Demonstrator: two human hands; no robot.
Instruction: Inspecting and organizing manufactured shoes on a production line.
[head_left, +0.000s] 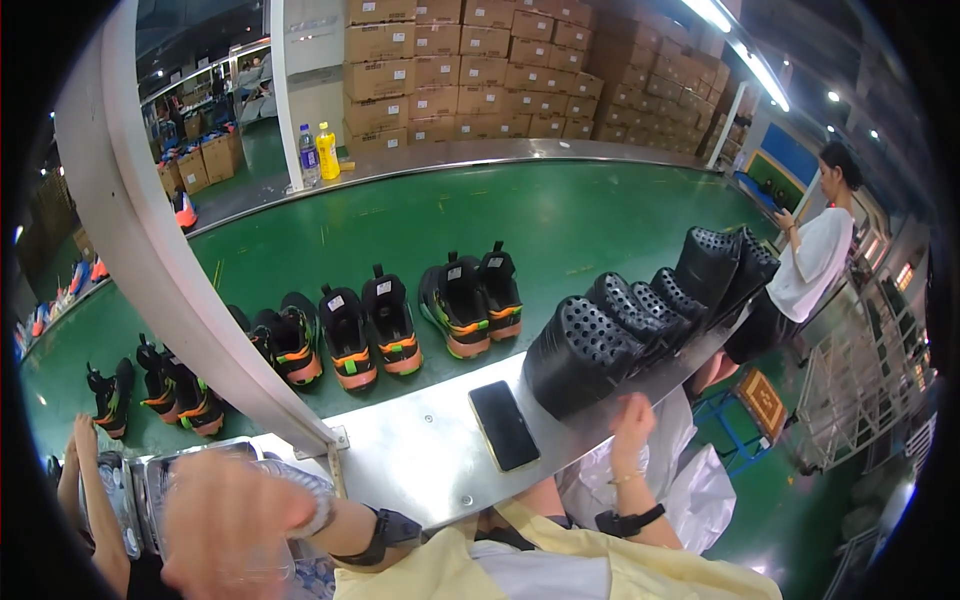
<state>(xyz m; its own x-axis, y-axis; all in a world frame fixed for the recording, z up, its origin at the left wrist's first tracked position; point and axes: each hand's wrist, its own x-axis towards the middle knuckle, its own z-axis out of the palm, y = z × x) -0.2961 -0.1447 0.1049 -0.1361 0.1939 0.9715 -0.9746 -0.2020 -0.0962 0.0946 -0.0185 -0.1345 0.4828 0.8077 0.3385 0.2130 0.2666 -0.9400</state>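
My left hand (235, 525), smeared by motion, is raised over metal trays (150, 465) holding clear plastic pieces; its grip is unclear. Near the bench edge, my right hand (632, 425) has its fingers curled together beside the black clogs (580, 350), which have round holes. Whatever those fingers hold, if anything, cannot be made out. A dark phone (504, 426) lies on the metal ledge (400, 440) between my hands. Along the green belt stand black sneakers (346, 340) with orange and green soles, toes pointing various ways.
A white post (170, 240) rises from the ledge at left. Another person's hand (84, 435) reaches to a sneaker there. Two bottles (327, 152) stand on the far rim, before stacked cartons (480, 70). White plastic bags (700, 490) and a blue stool (745, 420) are at right, near a standing person (815, 260).
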